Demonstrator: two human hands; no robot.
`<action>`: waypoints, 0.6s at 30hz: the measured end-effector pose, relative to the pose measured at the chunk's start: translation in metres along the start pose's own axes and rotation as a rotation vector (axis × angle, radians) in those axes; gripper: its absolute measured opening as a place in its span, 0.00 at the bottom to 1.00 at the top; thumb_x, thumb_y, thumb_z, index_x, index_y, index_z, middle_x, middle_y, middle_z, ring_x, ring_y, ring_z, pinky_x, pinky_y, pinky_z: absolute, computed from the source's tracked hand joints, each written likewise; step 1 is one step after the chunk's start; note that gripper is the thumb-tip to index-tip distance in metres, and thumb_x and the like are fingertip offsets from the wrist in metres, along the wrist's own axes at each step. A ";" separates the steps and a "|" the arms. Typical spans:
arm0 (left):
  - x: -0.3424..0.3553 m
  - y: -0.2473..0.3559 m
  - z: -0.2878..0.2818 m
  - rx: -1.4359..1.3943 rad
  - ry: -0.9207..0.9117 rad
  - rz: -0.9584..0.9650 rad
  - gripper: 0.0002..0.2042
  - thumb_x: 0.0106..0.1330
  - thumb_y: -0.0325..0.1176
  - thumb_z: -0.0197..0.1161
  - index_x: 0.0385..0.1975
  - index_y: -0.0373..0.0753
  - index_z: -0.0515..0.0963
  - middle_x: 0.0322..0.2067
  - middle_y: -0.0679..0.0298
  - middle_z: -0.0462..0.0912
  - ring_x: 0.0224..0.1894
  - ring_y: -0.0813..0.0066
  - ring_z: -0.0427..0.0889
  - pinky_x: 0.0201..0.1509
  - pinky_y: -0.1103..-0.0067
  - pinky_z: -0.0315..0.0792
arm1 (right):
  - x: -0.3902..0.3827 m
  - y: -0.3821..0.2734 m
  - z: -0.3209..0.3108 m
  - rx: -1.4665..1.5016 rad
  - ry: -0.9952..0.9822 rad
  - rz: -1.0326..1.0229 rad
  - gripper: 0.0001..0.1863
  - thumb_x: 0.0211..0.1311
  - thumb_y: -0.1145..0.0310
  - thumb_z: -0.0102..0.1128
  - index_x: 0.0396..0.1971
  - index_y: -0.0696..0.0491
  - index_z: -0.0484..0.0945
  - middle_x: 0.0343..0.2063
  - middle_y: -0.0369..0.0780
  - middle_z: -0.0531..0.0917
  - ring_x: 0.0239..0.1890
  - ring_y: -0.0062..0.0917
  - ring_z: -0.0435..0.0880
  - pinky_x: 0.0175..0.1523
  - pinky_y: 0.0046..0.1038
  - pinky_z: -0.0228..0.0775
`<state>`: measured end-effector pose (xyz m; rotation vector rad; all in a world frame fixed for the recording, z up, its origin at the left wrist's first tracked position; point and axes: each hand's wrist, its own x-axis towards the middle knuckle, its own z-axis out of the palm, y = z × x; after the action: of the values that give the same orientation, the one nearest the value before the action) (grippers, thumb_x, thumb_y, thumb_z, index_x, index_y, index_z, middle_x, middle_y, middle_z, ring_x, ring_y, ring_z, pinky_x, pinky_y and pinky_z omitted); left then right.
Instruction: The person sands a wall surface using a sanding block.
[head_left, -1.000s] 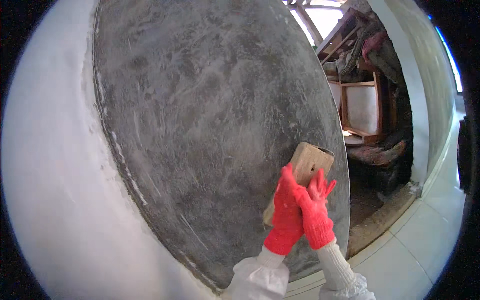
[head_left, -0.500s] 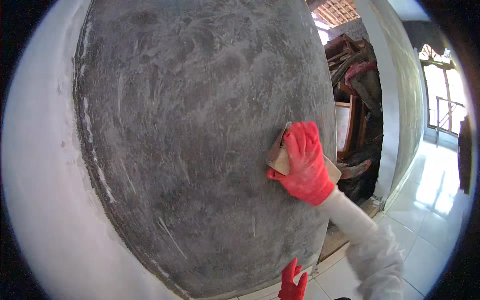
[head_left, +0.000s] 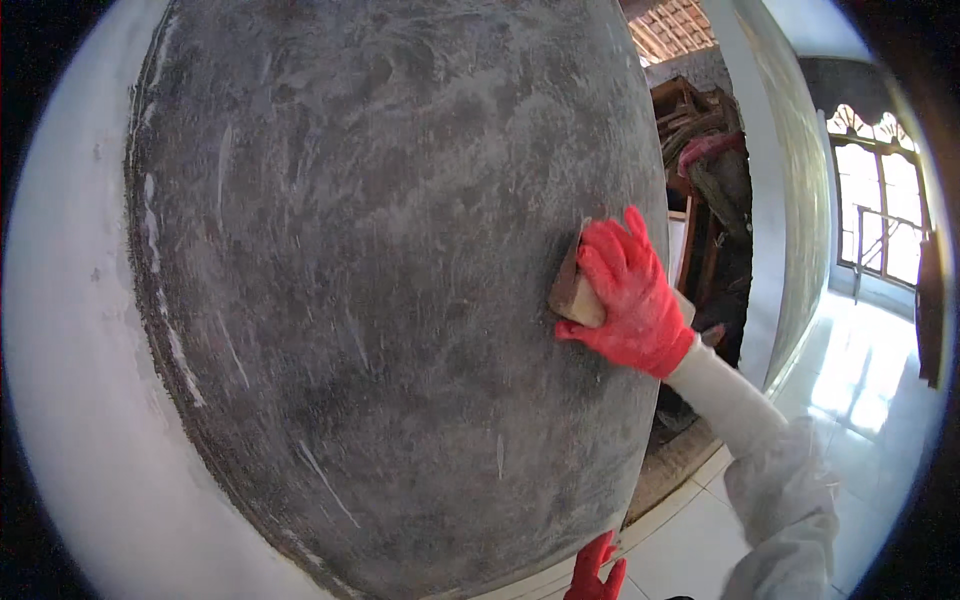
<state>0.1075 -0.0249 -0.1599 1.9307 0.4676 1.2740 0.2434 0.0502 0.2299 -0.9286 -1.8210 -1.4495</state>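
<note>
My right hand (head_left: 632,300), in a red glove, is closed around a sanding block (head_left: 578,302), a tan piece with a brown sheet along its wall side. The block is pressed against a dark grey plastered wall (head_left: 400,280) close to its right edge. My palm and fingers hide much of the block, and its pale rear end pokes out behind the wrist. At the bottom edge, my left hand (head_left: 598,572), also gloved in red, shows only in part. Its fingers are apart, with nothing seen in them, near the foot of the wall.
A white wall band (head_left: 70,330) borders the grey plaster at left. Right of the plaster, a doorway opens on piled wooden furniture and cloth (head_left: 710,180). Beyond stand a white door jamb (head_left: 775,200) and a barred window (head_left: 880,200). White tiles (head_left: 690,540) cover the floor.
My right hand has slid the sanding block up and to the right along the grey wall. My left hand stays low, slightly further down in the picture. The view has shifted a little.
</note>
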 end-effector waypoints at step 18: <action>-0.012 -0.013 0.004 0.059 0.030 -0.029 0.24 0.69 0.27 0.60 0.65 0.39 0.66 0.59 0.54 0.70 0.58 0.60 0.76 0.62 0.69 0.72 | -0.002 -0.002 0.002 -0.054 -0.037 0.253 0.40 0.41 0.51 0.76 0.52 0.59 0.71 0.57 0.49 0.74 0.62 0.49 0.69 0.74 0.54 0.47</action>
<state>0.1068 -0.0261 -0.1781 1.9495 0.5518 1.2852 0.2430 0.0514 0.2271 -1.1735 -1.6290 -1.3362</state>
